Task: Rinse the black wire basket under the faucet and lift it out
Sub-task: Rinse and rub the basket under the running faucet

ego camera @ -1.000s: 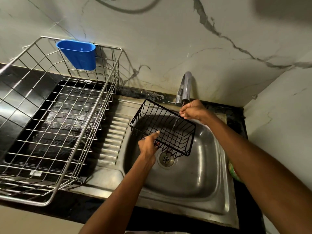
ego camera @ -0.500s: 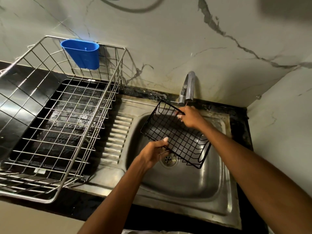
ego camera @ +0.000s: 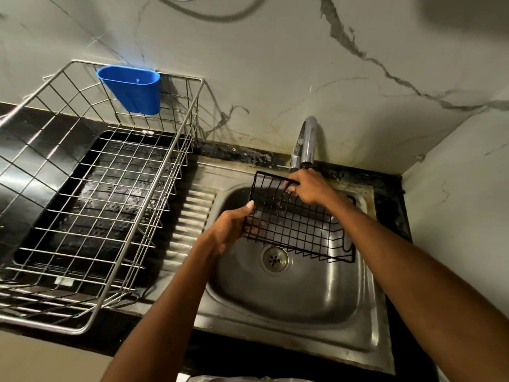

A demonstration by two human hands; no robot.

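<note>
Since the earlier frame, black wire basket [ego camera: 297, 219] tilts steeper over the sink [ego camera: 289, 299]. I note left hand [ego camera: 231, 230] grips its eight-o'clock corner, right hand [ego camera: 308, 187] its twelve-o'clock rim; long axis runs ten-to-four.

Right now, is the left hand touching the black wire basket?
Touching. The head view shows the left hand gripping the black wire basket at its left edge, thumb on the rim.

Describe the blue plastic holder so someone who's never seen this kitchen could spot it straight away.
Left of the steel sink stands a big silver wire dish rack on the dark counter. The blue holder hangs on the rack's back rim against the marble wall. It is the only blue thing here.
</note>
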